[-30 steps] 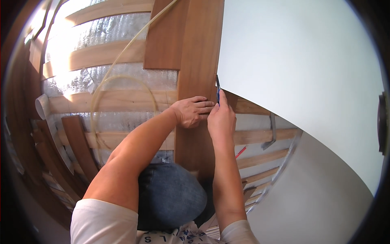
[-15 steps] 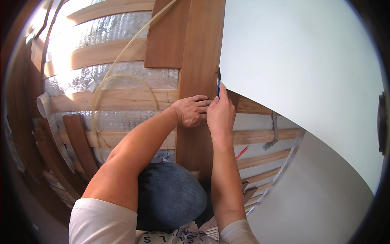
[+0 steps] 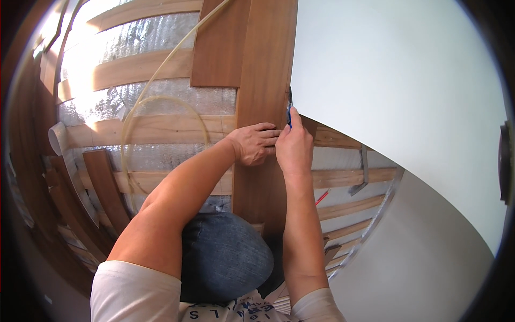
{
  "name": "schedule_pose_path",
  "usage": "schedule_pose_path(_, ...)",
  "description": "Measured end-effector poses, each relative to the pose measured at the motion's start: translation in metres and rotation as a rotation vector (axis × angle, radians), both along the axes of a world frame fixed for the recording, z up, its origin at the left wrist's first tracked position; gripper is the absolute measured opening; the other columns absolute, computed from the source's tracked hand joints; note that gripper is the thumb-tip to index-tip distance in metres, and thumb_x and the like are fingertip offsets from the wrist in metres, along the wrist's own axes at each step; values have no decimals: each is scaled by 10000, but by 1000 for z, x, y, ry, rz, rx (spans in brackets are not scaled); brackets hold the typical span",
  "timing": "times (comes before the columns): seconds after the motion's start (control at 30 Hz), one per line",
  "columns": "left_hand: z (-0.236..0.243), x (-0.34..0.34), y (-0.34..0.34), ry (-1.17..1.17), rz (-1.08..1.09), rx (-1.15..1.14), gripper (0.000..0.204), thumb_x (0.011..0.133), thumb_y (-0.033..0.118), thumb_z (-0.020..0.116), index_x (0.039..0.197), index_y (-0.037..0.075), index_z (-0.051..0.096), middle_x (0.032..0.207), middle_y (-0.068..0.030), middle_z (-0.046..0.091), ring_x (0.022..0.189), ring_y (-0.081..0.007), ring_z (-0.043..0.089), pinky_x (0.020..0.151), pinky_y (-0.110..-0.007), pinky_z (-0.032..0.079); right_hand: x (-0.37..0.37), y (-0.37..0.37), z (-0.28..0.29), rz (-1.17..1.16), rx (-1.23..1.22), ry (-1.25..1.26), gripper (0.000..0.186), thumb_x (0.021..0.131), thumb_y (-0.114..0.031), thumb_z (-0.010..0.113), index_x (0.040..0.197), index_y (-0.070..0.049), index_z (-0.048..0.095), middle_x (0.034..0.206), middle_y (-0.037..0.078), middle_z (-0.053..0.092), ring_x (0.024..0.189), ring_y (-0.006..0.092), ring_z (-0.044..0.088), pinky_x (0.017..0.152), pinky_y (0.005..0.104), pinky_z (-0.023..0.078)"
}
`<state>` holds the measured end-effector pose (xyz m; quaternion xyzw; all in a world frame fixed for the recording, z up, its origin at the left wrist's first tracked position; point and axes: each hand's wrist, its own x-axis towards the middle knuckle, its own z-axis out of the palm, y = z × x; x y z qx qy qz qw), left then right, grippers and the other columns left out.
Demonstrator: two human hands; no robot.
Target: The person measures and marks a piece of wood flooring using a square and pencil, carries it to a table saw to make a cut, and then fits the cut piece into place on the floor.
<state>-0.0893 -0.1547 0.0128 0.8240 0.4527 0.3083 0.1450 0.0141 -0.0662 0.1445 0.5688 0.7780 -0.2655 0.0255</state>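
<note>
**Short sleeves, bare forearms, denim at the knee**

From my remote seat, the head camera shows me the wearer's own body from above. Both forearms are bare from the elbow down, with no watch, band or glove on either wrist. The left hand (image 3: pixel 256 143) and the right hand (image 3: pixel 294 146) are uncovered, and I can make out no rings. White short sleeves (image 3: pixel 134 290) end just above the elbows, their hems plain and loose. The front of the shirt at the bottom edge carries dark printed lettering on white cloth. Between the arms rises a rounded knee in blue denim (image 3: pixel 225 256), its weave faintly speckled and a little faded.
</note>
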Motion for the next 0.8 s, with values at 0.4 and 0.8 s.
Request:
schedule_pose_path(0.4,5,-1,1,24,-51,-92,327,886,316,685,1112,97,773,1445,-123,638,1428,-262,511,1274,-484,289,6,-2,-1,21,1,-12,450,1008,-47,556,1454,2,581,1184,321,709,1075,499,687,923,538,564)
schedule_pose_path(0.8,5,0,1,34,-27,-90,380,918,338,662,1206,109,758,1459,-108,632,1451,-243,497,1277,-474,283,12,-10,5,31,-16,-39,461,1009,-57,569,1468,-8,569,1214,314,703,1088,492,687,924,540,568)
